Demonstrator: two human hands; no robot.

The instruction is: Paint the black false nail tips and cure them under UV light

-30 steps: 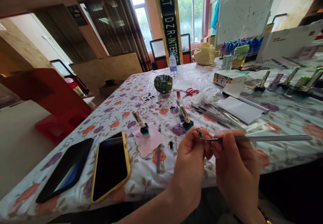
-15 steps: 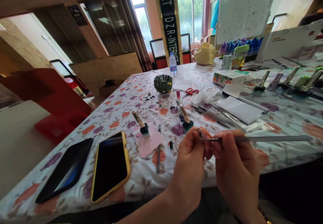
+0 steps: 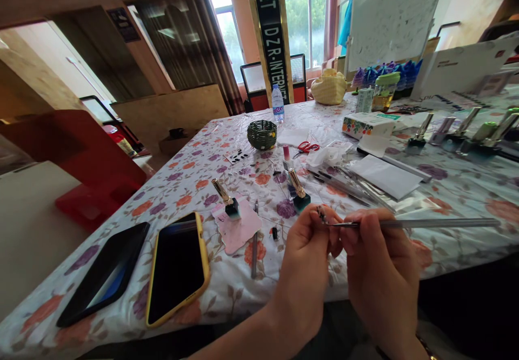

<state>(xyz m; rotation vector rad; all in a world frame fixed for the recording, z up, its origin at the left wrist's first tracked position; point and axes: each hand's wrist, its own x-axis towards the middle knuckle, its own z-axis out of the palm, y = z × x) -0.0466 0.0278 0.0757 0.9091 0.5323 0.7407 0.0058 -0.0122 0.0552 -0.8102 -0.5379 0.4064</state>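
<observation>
My left hand pinches a small false nail with a dark pattern, held up between thumb and fingers. A thin nail-art brush with a long silver-grey handle lies almost level in my right hand, whose fingers are closed round it near the bristle end. The brush tip is right by the false nail; whether it touches cannot be made out. Beyond my hands stands a dark polish bottle with a gold cap. Another polish bottle rests on a pink sheet, beside a thin grey pen-like stick.
Two phones, one black and one yellow-cased, lie at the left. Farther back are a green woven basket, red scissors, a water bottle and a white card. Several polish bottles stand at the right.
My right hand and the brush have shifted only very slightly. Both hands keep their hold, and the things on the table stay where they were.
</observation>
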